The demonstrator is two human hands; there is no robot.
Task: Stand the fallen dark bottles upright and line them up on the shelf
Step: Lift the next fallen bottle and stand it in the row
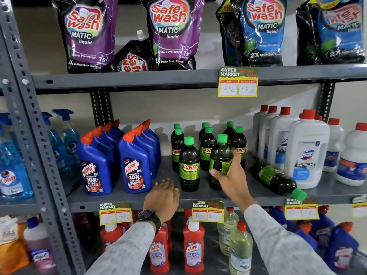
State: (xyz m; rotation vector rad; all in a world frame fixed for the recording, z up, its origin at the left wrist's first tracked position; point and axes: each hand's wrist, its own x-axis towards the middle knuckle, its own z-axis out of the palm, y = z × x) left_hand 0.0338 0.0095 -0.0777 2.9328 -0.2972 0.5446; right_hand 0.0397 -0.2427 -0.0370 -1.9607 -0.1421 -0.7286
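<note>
Right hand [231, 175] around upright dark bottle [220, 153]

Fallen dark bottle [275, 179], others [189, 164] upright

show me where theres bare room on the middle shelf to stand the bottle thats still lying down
Bare shelf runs along the front edge between the bottle in the right hand and the fallen bottle. A smaller bare strip lies by the left hand, between the blue Harpic bottles and the front Sunny bottle. Behind, the standing dark bottles and the white Domex jugs crowd it.
</note>
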